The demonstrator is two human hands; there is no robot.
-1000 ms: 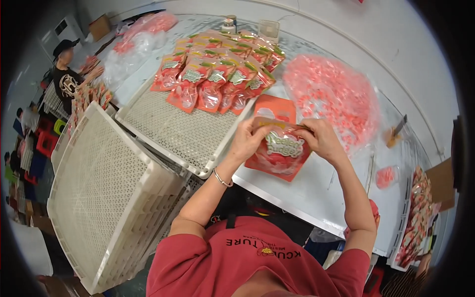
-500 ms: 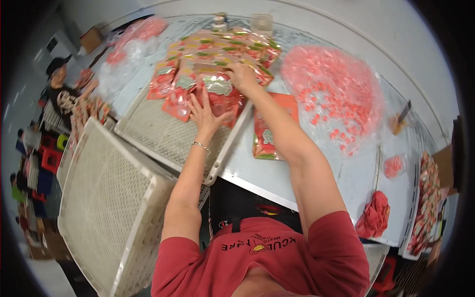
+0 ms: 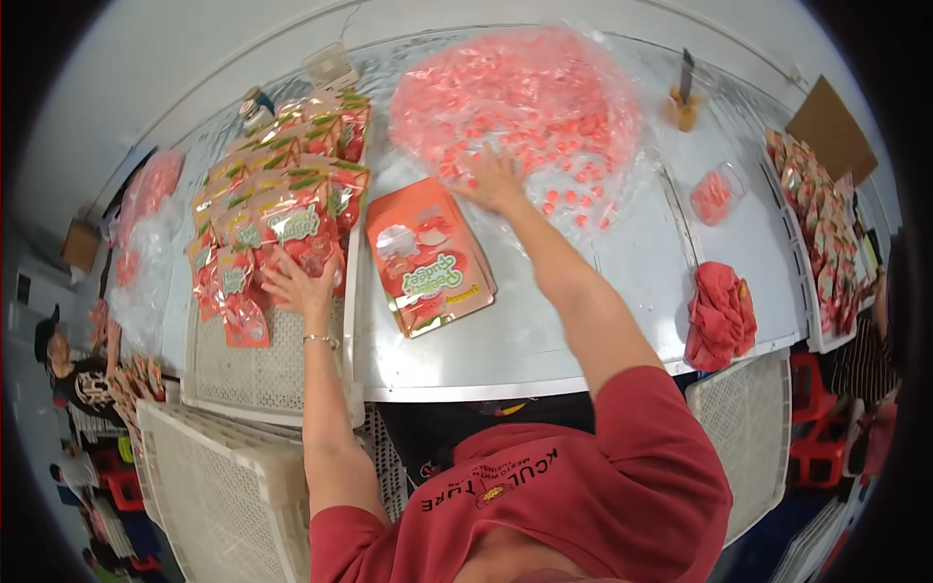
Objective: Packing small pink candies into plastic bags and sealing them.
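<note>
My left hand [image 3: 299, 285] lies with fingers spread against the front of the filled red snack pouches [image 3: 292, 209], which overlap in rows in a white mesh tray [image 3: 262, 379]. A bracelet sits on that wrist. Reaching out to the right, my right hand [image 3: 496, 181] is over the near edge of a large clear plastic bag [image 3: 525, 87] full of small pink-red candies. Its fingers are apart, and nothing shows in them; the fingertips overlap the candies. Between my arms, a stack of flat red pouches [image 3: 432, 267] rests on the table.
A jar of pink candies [image 3: 717, 192] and a crumpled red cloth [image 3: 721, 316] are on the table's right side. Another tray of pouches [image 3: 821, 233] stands at far right. Stacked white trays [image 3: 219, 496] are at lower left. Another person [image 3: 78, 374] works at far left.
My view has turned rightward. My right hand has left the pouches in the tray and moved right to the candy bag. My left hand stays on the pouches.
</note>
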